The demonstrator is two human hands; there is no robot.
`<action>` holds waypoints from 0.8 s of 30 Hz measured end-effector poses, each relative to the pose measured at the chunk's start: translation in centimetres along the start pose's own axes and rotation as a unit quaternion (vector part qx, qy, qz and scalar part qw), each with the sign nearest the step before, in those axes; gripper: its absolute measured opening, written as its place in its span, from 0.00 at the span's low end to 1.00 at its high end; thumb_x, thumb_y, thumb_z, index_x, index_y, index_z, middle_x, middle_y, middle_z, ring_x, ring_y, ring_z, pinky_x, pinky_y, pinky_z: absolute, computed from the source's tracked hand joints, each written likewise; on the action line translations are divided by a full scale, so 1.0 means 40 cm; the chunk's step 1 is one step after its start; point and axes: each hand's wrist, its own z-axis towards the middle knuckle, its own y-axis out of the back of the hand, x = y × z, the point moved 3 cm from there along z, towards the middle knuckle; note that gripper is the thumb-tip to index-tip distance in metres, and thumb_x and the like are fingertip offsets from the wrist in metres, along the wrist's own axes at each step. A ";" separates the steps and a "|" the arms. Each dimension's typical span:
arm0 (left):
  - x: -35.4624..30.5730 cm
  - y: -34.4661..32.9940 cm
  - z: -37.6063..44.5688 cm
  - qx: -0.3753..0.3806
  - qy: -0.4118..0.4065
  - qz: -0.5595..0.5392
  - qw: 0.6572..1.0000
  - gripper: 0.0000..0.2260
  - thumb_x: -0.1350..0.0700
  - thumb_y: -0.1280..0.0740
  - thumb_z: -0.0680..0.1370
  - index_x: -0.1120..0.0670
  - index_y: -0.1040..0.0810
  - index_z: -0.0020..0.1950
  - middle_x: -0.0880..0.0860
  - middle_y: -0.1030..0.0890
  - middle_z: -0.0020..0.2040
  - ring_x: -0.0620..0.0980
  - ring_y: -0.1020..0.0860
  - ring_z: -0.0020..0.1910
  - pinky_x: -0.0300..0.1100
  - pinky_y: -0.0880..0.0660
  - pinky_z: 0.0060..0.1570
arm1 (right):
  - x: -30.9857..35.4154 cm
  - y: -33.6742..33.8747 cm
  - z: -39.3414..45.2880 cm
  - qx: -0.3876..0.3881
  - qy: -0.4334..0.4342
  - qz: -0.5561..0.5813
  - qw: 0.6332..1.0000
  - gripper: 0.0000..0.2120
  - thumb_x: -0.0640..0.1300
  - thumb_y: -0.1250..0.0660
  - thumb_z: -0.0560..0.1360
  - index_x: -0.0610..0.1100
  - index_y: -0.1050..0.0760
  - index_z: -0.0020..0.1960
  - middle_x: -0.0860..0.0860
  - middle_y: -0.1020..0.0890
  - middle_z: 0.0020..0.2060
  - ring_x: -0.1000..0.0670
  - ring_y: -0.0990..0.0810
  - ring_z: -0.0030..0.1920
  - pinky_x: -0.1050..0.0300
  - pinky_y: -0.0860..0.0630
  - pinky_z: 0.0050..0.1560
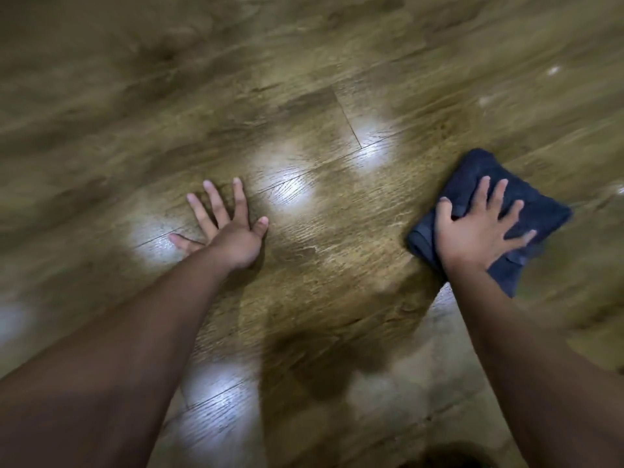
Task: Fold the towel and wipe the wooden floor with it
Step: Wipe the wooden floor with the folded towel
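Observation:
A dark blue towel, folded into a thick pad, lies on the wooden floor at the right. My right hand presses flat on top of it, fingers spread, thumb hooked over its left edge. My left hand rests palm-down on the bare boards left of centre, fingers apart and holding nothing. Both forearms reach in from the bottom of the view.
Brown floorboards with a visible grain fill the whole view, blurred toward the edges. Bright light reflections lie between and below my hands. Small pale specks sit on the boards at the far right.

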 end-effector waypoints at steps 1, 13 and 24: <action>0.000 -0.001 0.000 0.002 -0.001 -0.004 1.000 0.32 0.36 0.50 0.83 0.35 0.70 0.77 0.48 0.80 0.74 0.55 0.78 0.74 0.80 0.63 0.63 | 0.022 0.000 -0.004 0.002 -0.006 0.000 1.000 0.40 0.71 0.53 0.74 0.54 0.48 0.81 0.53 0.48 0.82 0.40 0.52 0.80 0.23 0.58 0.71; 0.019 -0.015 0.019 0.013 -0.003 -0.019 1.000 0.34 0.35 0.49 0.82 0.32 0.75 0.72 0.47 0.83 0.71 0.55 0.82 0.70 0.80 0.68 0.59 | 0.085 -0.026 -0.104 0.002 0.080 -0.018 0.997 0.37 0.66 0.47 0.76 0.55 0.49 0.81 0.55 0.48 0.81 0.39 0.51 0.80 0.24 0.57 0.72; 0.017 -0.024 0.029 -0.012 0.006 -0.025 1.000 0.34 0.36 0.47 0.82 0.31 0.74 0.72 0.46 0.84 0.71 0.55 0.82 0.70 0.80 0.69 0.58 | 0.082 -0.026 -0.100 -0.004 0.099 -0.030 0.995 0.36 0.66 0.49 0.77 0.55 0.50 0.81 0.55 0.48 0.81 0.39 0.51 0.80 0.23 0.57 0.71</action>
